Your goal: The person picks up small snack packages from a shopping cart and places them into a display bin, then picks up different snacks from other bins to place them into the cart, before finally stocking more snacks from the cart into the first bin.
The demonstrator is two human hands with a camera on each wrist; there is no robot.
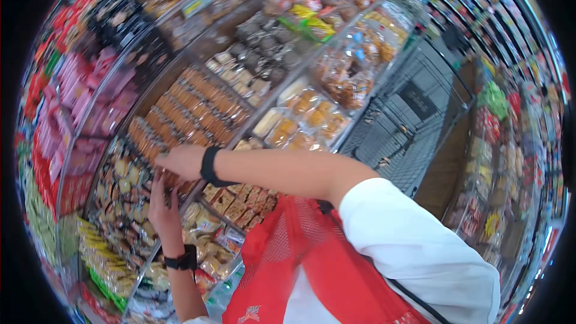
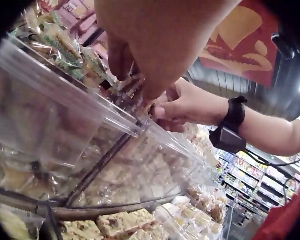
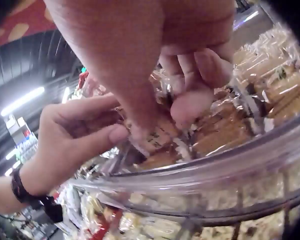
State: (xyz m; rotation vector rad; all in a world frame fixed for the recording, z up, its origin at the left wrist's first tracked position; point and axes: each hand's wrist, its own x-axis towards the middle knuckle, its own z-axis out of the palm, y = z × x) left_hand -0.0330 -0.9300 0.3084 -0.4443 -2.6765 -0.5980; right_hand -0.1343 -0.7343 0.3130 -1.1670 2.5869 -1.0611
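My right hand [image 1: 183, 161] reaches over the near end of a bin of brown wrapped cakes [image 1: 192, 105] set in rows. Its thumb and curled fingers close round one wrapped cake [image 3: 159, 138], which has small dark print on its clear wrapper. Just beside it is my left hand [image 3: 72, 145], thumb and fingers extended towards the same cake. Seen from above, that left hand's fingers point at the bin's near corner. From the left wrist, the right hand [image 2: 190, 104] appears behind the bin's clear plastic edge [image 2: 135, 127], its fingertips partly hidden.
Clear dividers separate neighbouring bins of wrapped snacks [image 1: 123, 186], nut bars [image 1: 243, 204] and yellow-topped cakes [image 1: 288, 129]. Pink packages [image 1: 90, 93] fill the bins at left. A grey shopping cart [image 1: 408, 114] stands to the right of the display.
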